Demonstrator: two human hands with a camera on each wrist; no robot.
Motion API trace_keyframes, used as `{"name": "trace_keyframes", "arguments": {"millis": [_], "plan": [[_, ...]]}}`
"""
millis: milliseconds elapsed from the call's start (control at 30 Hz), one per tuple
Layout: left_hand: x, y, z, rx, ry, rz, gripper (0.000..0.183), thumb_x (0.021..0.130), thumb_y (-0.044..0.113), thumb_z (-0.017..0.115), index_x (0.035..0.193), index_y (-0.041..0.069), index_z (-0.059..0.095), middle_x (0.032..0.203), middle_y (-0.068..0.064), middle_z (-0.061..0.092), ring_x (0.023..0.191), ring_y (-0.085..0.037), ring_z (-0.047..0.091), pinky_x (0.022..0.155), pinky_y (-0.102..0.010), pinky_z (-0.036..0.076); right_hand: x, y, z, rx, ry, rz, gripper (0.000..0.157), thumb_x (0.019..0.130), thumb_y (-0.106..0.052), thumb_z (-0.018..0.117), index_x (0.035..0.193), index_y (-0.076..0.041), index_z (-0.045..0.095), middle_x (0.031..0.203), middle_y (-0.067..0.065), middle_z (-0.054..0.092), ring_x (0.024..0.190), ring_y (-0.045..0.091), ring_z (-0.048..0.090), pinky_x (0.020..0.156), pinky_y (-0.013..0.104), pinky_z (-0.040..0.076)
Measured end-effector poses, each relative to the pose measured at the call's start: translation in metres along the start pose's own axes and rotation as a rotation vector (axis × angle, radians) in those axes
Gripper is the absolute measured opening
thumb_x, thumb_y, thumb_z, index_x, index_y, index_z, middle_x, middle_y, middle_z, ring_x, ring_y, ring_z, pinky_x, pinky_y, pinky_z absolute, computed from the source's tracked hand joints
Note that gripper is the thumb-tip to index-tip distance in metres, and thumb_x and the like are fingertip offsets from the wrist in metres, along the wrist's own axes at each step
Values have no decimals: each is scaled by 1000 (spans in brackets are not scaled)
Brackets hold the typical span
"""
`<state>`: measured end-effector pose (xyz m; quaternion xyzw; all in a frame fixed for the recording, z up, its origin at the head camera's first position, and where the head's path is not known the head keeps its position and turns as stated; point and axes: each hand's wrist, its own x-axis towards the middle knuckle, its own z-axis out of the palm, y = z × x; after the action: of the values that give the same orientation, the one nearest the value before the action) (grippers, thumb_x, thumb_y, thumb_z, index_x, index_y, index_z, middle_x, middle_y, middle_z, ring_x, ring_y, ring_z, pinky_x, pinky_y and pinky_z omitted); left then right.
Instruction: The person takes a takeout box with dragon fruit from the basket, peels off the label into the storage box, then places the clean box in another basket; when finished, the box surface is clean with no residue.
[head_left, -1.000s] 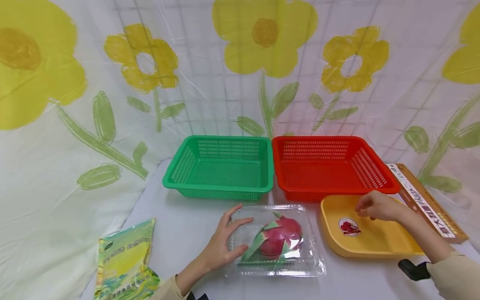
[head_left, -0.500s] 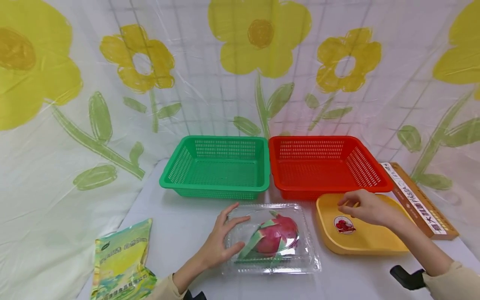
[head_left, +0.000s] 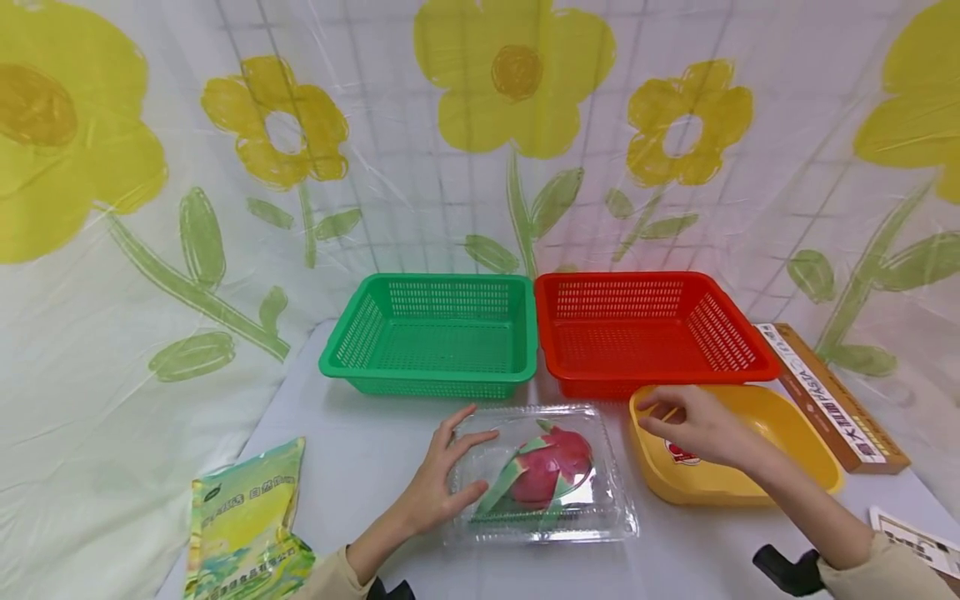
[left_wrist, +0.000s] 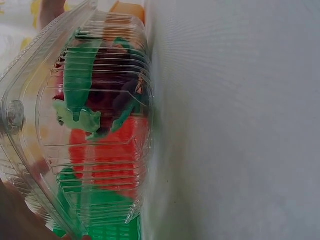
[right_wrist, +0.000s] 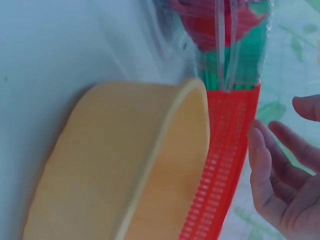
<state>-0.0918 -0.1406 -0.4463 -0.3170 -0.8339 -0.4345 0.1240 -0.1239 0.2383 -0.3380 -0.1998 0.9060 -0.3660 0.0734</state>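
Note:
A clear plastic clamshell box point(head_left: 618, 500) lies at the table's front middle, with a pink dragon fruit point(head_left: 540, 475) with green scales inside it. My left hand point(head_left: 431, 492) rests at the box's left side, its thumb and fingers spread over the edge. In the left wrist view, part of the left hand point(left_wrist: 20, 217) shows beside the box's rim. Over the left part of a yellow plastic basin point(head_left: 787, 433) hovers my right hand point(head_left: 697, 425), its fingers loosely bent and nothing between them. It partly covers the basin's round red sticker point(head_left: 681, 453).
Behind stand a green basket point(head_left: 431, 375) and a red basket point(head_left: 660, 371), side by side. A long brown pasta box point(head_left: 840, 408) lies at the right, a printed packet point(head_left: 918, 542) at the lower right. A yellow-green bag point(head_left: 243, 517) lies at left.
My right hand has moved left across the yellow basin, closer to the clamshell box. The left hand has stayed at the box's side. A printed packet has come into view at the lower right.

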Motion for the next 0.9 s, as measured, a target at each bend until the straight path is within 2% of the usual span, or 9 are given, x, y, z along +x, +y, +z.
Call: {"name": "trace_keyframes", "arguments": {"millis": [200, 367, 433, 600, 800, 900], "plan": [[0, -1, 0, 2, 3, -1, 59, 82, 18, 69, 139, 21, 55, 158, -14, 24, 144, -34, 22, 103, -72, 27, 2, -3, 11, 88, 11, -3, 39, 91, -19, 70, 124, 0, 60, 104, 12, 66, 83, 22, 64, 54, 34, 57], [-1, -1, 1, -1, 2, 0, 58, 82, 17, 69, 139, 21, 55, 158, -15, 24, 144, -34, 22, 103, -72, 27, 2, -4, 24, 147, 32, 16, 51, 92, -23, 70, 132, 1, 52, 120, 22, 60, 98, 27, 65, 69, 30, 59], [-1, -1, 1, -5, -1, -4, 58, 82, 17, 69, 139, 21, 55, 158, -12, 23, 144, -33, 22, 103, -72, 27, 2, -5, 28, 200, 21, 27, 56, 92, -23, 70, 137, 1, 47, 126, 25, 56, 101, 30, 64, 75, 32, 59], [-1, -2, 1, -4, -7, -7, 58, 82, 17, 69, 139, 21, 55, 158, -13, 23, 144, -33, 22, 103, -72, 27, 1, -7, 41, 322, -19, 99, 68, 91, -23, 70, 146, -4, 36, 134, 29, 48, 105, 36, 63, 78, 43, 59], [-1, -1, 0, -8, -7, -15, 59, 82, 17, 68, 139, 21, 55, 158, -17, 23, 145, -34, 21, 103, -71, 28, 1, -11, 53, 340, -26, 123, 79, 88, -25, 73, 151, -7, 28, 141, 31, 39, 118, 54, 51, 80, 46, 58], [-1, -2, 0, -8, -6, -17, 59, 83, 17, 68, 139, 22, 55, 158, -14, 23, 145, -33, 21, 103, -71, 27, 1, -11, 58, 329, -23, 111, 83, 87, -26, 75, 151, -7, 26, 143, 31, 38, 123, 55, 46, 81, 47, 58]]}}
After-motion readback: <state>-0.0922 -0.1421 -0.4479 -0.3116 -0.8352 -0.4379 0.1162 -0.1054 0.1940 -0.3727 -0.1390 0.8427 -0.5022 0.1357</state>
